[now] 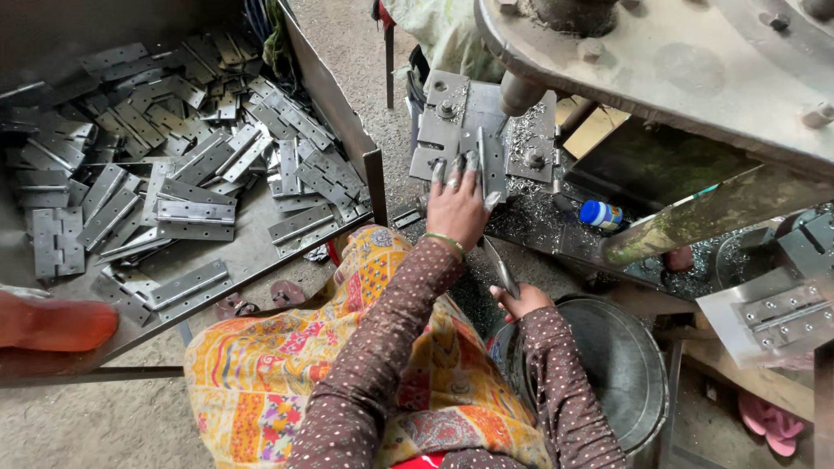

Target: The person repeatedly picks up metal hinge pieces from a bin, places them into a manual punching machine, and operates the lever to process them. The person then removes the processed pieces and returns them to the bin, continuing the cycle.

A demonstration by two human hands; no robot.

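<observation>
Your left hand (pixel 458 206) presses spread fingers (pixel 453 173) on the hinge plate (pixel 492 161) standing on the press bed (pixel 452 122), its long axis pointing away from you. Your right hand (pixel 521 300), nearer you, seemingly pinches a second hinge leaf (pixel 500 266).

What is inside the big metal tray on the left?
The big metal tray holds a heap of flat grey metal hinges, many overlapping. Whatever lies beneath the pile is covered, so it cannot be seen.

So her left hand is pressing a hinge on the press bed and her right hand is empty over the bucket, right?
Not quite. The head view shows the right hand gripping a hinge leaf over the bucket. The left hand does press a hinge on the press bed.
</observation>
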